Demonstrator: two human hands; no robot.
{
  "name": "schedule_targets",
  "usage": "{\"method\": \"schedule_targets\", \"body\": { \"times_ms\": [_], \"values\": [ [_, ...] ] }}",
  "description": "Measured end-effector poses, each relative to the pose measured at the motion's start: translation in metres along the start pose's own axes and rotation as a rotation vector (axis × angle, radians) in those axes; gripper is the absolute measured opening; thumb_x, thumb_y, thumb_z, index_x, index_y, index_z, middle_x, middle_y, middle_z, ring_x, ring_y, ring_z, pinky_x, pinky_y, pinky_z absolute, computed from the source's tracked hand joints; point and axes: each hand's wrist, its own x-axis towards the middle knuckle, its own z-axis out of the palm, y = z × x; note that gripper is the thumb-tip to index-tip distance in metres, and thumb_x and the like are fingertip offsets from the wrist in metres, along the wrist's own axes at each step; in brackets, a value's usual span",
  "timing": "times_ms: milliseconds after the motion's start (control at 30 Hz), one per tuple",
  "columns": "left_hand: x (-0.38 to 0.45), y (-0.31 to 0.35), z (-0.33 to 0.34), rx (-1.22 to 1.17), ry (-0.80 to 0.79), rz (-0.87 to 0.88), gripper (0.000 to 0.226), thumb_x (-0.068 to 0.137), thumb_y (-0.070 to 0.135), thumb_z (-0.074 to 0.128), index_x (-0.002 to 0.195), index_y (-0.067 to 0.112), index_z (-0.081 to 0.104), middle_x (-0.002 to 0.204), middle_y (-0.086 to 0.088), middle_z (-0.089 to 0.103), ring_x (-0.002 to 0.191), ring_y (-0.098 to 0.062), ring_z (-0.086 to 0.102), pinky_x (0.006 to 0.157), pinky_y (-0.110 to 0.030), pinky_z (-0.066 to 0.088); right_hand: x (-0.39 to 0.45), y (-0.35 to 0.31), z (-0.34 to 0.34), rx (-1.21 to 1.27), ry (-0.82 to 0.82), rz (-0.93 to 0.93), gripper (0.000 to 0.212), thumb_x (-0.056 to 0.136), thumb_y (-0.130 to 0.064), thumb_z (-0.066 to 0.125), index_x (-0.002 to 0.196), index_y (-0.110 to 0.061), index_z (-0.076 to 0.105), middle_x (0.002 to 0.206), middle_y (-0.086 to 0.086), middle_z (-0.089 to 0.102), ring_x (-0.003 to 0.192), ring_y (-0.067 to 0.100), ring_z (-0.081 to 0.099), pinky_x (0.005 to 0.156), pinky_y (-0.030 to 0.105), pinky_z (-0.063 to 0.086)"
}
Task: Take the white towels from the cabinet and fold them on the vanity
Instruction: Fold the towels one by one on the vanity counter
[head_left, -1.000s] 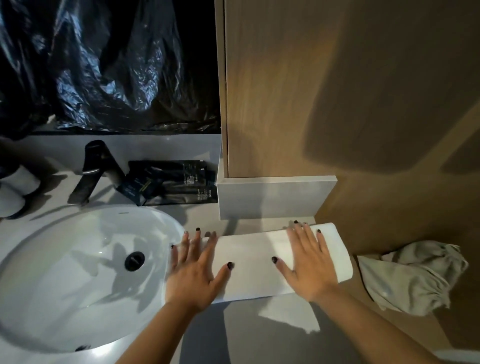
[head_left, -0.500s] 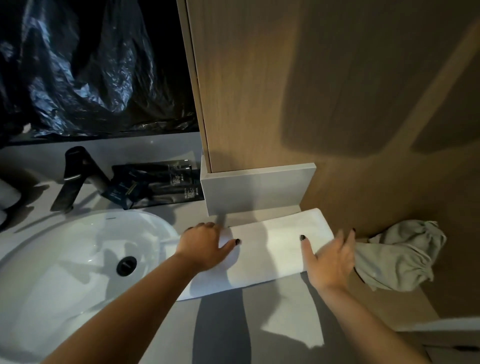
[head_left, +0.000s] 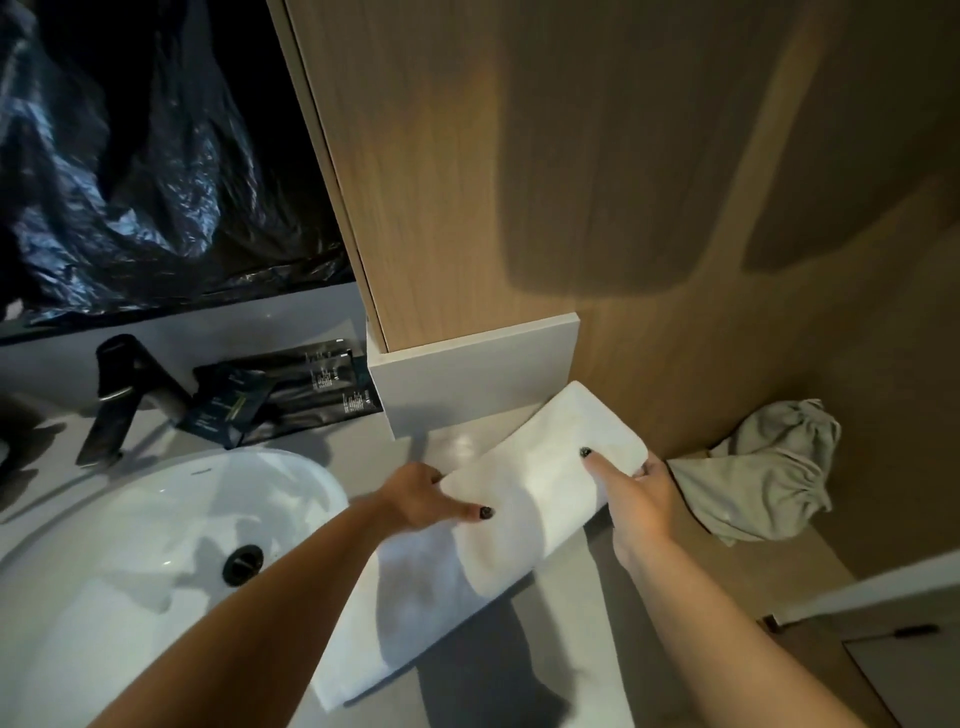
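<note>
A: Status, left to right?
B: Left hand (head_left: 423, 493) pinches white towel (head_left: 524, 499) at its sink-side edge, thumb on top. Right hand (head_left: 641, 499) grips the far end.
A: Towel location?
B: On the vanity (head_left: 566, 623), long axis diagonal, near-left to far-right, between both hands.

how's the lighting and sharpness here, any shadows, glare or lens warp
Head view: dim warm light, with big soft shadows on the wood wall and arm shadows across the sink; the white towel is near blown out; glints on the black plastic sheet; wide-angle warp tilts the cabinet edge; slightly soft overall.
</note>
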Motion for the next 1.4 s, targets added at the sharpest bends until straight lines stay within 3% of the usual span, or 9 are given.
{"method": "schedule_targets", "body": {
  "times_ms": [133,233,433,533,700,833,933,1200,1400],
  "values": [
    [-0.031,-0.022,0.001,-0.083,0.074,0.034,0.053,0.047,0.064,0.088,0.083,0.027,0.073,0.077,0.017,0.074,0.073,-0.002,0.070,0.063,-0.016,0.056,-0.020,0.011,-0.001,0.229,-0.241,0.124,0.042,0.084,-0.009,0.073,0.124,-0.015,0.060,0.113,0.002,0.073,0.101,0.019,0.071,0.083,0.034,0.057],
    [-0.044,-0.031,0.001,-0.153,0.113,0.073,0.053,0.052,0.057,0.091,0.087,0.020,0.076,0.082,0.009,0.076,0.077,-0.007,0.072,0.069,-0.024,0.058,-0.051,0.040,0.008,0.175,-0.441,0.206,0.043,0.086,-0.010,0.071,0.125,-0.023,0.058,0.116,0.001,0.072,0.107,0.020,0.069,0.095,0.044,0.053],
    [-0.075,-0.034,0.009,-0.307,0.084,0.102,0.046,0.068,0.035,0.091,0.097,0.006,0.070,0.083,-0.001,0.071,0.073,-0.013,0.065,0.065,-0.026,0.051,-0.096,0.080,0.015,0.159,-0.441,0.228,0.050,0.086,-0.010,0.070,0.131,-0.023,0.054,0.118,0.004,0.071,0.110,0.027,0.067,0.094,0.049,0.054],
    [-0.096,-0.034,0.006,-0.510,-0.024,0.126,0.057,0.069,0.040,0.087,0.114,0.010,0.069,0.107,-0.008,0.075,0.098,-0.024,0.072,0.082,-0.034,0.057,-0.102,0.063,0.016,0.191,-0.486,0.202,0.046,0.085,-0.006,0.070,0.127,-0.022,0.057,0.115,0.004,0.072,0.103,0.024,0.070,0.079,0.039,0.059],
    [-0.132,-0.025,0.011,-0.826,-0.099,0.226,0.055,0.065,0.030,0.092,0.113,0.013,0.073,0.116,-0.017,0.071,0.105,-0.034,0.070,0.078,-0.037,0.059,-0.124,0.006,0.011,0.017,-0.628,-0.027,0.057,0.068,-0.017,0.079,0.122,-0.022,0.060,0.112,0.002,0.073,0.102,0.022,0.070,0.075,0.034,0.059],
    [-0.173,0.010,0.017,-0.805,-0.131,0.321,0.054,0.069,0.031,0.089,0.118,0.017,0.070,0.118,-0.014,0.071,0.108,-0.032,0.069,0.078,-0.035,0.059,-0.151,-0.047,-0.010,-0.105,-0.720,-0.201,0.062,0.067,-0.023,0.080,0.125,-0.025,0.057,0.115,-0.003,0.072,0.105,0.019,0.069,0.083,0.037,0.058],
    [-0.207,0.048,0.033,-0.776,-0.049,0.419,0.067,0.061,0.035,0.086,0.122,0.015,0.066,0.113,-0.011,0.074,0.103,-0.028,0.071,0.077,-0.033,0.059,-0.175,-0.083,-0.038,-0.119,-0.721,-0.316,0.059,0.069,-0.020,0.078,0.125,-0.025,0.058,0.115,-0.003,0.072,0.106,0.019,0.069,0.085,0.037,0.058],
    [-0.308,0.141,0.094,-0.919,0.155,0.709,0.063,0.065,0.031,0.083,0.123,0.016,0.064,0.112,-0.006,0.075,0.102,-0.026,0.072,0.074,-0.032,0.059,-0.247,-0.165,-0.130,-0.141,-0.584,-0.608,0.033,0.085,-0.032,0.074,0.115,-0.033,0.062,0.110,-0.014,0.071,0.102,0.010,0.068,0.081,0.028,0.058],
    [-0.388,0.207,0.102,-0.963,0.274,0.895,0.060,0.076,0.033,0.076,0.128,0.010,0.059,0.116,-0.008,0.073,0.105,-0.027,0.071,0.085,-0.041,0.058,-0.306,-0.196,-0.176,-0.129,-0.581,-0.785,0.050,0.077,-0.048,0.073,0.121,-0.032,0.055,0.116,-0.009,0.067,0.101,0.006,0.067,0.075,0.021,0.057]
  ]
}}
